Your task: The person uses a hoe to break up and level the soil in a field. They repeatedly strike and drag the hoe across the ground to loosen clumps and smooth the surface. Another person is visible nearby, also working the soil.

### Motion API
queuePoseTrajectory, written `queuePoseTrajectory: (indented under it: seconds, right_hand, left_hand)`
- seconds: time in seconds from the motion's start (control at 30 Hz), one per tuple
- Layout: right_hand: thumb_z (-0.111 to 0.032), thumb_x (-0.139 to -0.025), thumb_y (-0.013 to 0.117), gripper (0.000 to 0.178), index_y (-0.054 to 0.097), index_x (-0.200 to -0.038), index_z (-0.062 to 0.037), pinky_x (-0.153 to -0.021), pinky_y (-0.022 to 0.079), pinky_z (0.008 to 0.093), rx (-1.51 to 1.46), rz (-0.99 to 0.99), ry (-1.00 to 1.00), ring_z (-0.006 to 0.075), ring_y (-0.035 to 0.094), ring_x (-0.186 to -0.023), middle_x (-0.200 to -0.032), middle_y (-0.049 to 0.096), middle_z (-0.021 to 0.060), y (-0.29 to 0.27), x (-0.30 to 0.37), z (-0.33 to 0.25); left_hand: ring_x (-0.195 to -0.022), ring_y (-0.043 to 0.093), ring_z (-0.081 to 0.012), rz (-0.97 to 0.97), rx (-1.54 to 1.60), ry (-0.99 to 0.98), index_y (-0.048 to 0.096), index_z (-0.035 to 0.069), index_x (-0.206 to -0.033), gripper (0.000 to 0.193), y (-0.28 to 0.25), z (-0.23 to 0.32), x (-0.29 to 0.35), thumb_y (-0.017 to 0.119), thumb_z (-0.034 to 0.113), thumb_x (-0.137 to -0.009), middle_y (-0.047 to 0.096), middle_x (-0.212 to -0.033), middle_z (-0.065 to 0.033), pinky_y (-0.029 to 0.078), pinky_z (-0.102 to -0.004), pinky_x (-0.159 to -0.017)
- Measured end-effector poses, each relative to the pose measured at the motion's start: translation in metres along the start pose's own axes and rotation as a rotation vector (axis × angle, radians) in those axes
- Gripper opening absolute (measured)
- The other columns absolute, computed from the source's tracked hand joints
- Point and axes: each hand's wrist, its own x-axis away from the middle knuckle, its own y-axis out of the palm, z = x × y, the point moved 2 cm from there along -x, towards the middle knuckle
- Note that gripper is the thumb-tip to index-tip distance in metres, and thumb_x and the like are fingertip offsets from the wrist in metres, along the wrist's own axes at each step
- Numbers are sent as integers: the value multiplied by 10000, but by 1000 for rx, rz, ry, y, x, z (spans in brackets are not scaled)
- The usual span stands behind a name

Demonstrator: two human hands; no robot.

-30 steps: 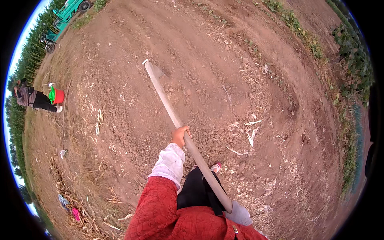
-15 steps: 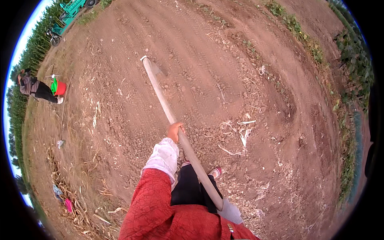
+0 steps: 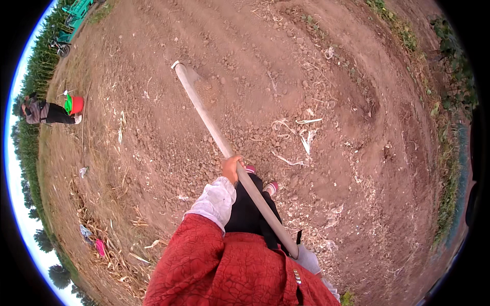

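Observation:
A long-handled hoe [image 3: 208, 118] slants across the view, from far left down to my right side. Its far end lies on the soil, where a pale tip and a faint, soil-coloured blade show. My left hand [image 3: 233, 169], bare below a white cuff, is wrapped round the middle of the wooden handle. Pale grey cloth covers my right hand [image 3: 308, 259] at the handle's near end, by my red jacket [image 3: 245, 265]. That hand closes on the handle end, though its fingers are mostly hidden. My feet in pinkish shoes [image 3: 271, 188] stand under the handle.
Dry husks [image 3: 307, 140] lie right of the hoe on loose, cloddy soil. At the left, another person [image 3: 56, 113] bends beside a red bucket [image 3: 76, 105] with something green. Farther back is a green vehicle [image 3: 76, 18]. Stalks and a pink cloth [image 3: 100, 247] lie lower left.
The view has shifted, with the ground and the feet sitting higher in it. The hoe's far end has moved slightly left in the picture. Both hands keep their places on the handle.

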Motion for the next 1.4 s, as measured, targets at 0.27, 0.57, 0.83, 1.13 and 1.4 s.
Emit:
queuePoseTrajectory:
  seconds: [0.27,0.57,0.83,1.13,1.4]
  right_hand:
    - [-492,-609,587,506,474,-918,-108,-595,444,423,41,-163,212,347,569,-686,-710,581,168,31,10,49]
    - [-419,-634,581,424,488,-914,-115,-599,446,425,41,0,149,347,566,-680,-698,578,168,26,-36,-12]
    - [-287,-671,556,277,470,-832,-78,-565,440,436,10,175,-141,348,559,-645,-652,565,158,-30,-148,-153]
    - [-303,-668,551,331,435,-831,-39,-556,442,440,33,214,-219,357,561,-615,-640,557,186,-23,-184,-202]
    - [-315,-673,558,342,439,-844,-45,-563,445,445,11,108,-127,366,559,-634,-664,560,192,-2,-105,-155]
  left_hand:
    - [-450,481,-194,41,66,-305,468,40,-638,135,-28,-73,43,604,44,-643,463,-562,-61,441,-348,-438]
    - [-508,471,-185,-10,84,-260,465,50,-704,147,-15,20,-3,602,76,-659,449,-612,-56,439,-358,-500]
    - [-488,464,-176,-117,73,69,466,43,-709,123,15,184,-103,581,86,-699,453,-559,-57,439,-328,-474]
    - [-445,443,-161,-99,37,68,453,31,-688,96,8,140,-129,541,54,-719,436,-545,-54,411,-313,-414]
    - [-440,426,-155,-125,65,-40,450,42,-715,96,2,86,-36,546,52,-710,418,-564,-38,393,-306,-410]
